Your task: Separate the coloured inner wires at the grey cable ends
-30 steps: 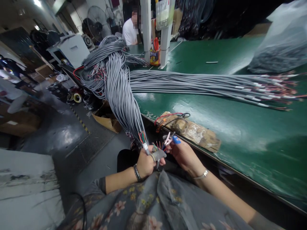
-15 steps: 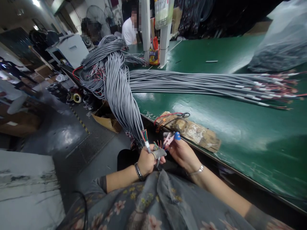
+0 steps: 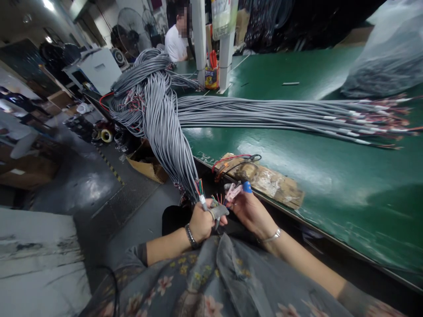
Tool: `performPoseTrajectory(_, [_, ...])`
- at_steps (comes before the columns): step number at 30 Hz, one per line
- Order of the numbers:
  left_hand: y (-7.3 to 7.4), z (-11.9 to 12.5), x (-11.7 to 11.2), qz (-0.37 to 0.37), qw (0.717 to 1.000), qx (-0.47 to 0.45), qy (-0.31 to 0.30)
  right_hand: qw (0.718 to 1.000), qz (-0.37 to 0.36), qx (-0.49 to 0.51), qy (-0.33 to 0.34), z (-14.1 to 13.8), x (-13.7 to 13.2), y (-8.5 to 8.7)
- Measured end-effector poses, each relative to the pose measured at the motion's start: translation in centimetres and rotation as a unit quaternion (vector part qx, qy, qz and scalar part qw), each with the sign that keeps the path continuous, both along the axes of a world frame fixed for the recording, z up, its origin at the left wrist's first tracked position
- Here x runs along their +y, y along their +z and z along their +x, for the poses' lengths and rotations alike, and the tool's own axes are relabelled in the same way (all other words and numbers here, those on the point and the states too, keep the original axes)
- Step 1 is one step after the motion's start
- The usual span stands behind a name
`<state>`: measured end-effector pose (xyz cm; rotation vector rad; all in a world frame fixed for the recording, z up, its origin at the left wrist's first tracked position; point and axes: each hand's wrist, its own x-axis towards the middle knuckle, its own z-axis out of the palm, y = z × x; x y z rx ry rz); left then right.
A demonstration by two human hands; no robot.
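My left hand [image 3: 201, 223] is closed around a grey cable [image 3: 217, 224], its thumb in a grey cover. Thin coloured wires [image 3: 218, 199] fan out above that thumb. Beside the fingers rises another cable end [image 3: 202, 200] with a white band and bare coloured cores. Pinched in my right hand [image 3: 254, 212] is a small pink clip-like tool [image 3: 233, 192], close against the wires; whether it bites on one I cannot make out. Blue tape wraps the right thumb. From the left hand's side, a thick bundle of grey cables [image 3: 165, 119] runs up to the bench.
More grey cables [image 3: 264, 112] lie along the green bench [image 3: 330, 185]. A worn wooden block [image 3: 264, 180] with red and black leads sits at the bench edge. Beyond are a white post [image 3: 225, 70], a plastic bag [image 3: 386, 57] and a seated person [image 3: 175, 42]. An open carton [image 3: 147, 164] stands on the floor.
My right thumb and the pink tool have shifted very slightly to the right. The left hand keeps its hold on the cable, and the seated person in the background has moved a little.
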<state>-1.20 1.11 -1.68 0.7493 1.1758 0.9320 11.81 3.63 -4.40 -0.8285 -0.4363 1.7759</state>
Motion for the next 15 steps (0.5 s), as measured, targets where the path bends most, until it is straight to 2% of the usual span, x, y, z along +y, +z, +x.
performPoseTrajectory(7, [-1.2,-1.1,-0.7,0.022,0.999,0.013,-0.02,0.998,-0.01,0.026,0.065,0.9,-1.0,-0.3])
performPoseTrajectory(10, [-1.6,-1.5,-1.0,0.028,0.999,0.022,-0.021,0.993,0.015,0.022,0.116,1.0,-1.9,-0.3])
performPoseTrajectory(12, [-1.7,-1.6,-1.0,0.03,0.998,0.038,-0.03,0.99,0.049,-0.002,0.135,0.9,-2.5,-0.2])
performPoseTrajectory(15, [-1.2,-1.6,-1.0,0.046,0.995,0.07,-0.058,0.988,0.073,-0.078,0.109,0.6,-3.1,0.3])
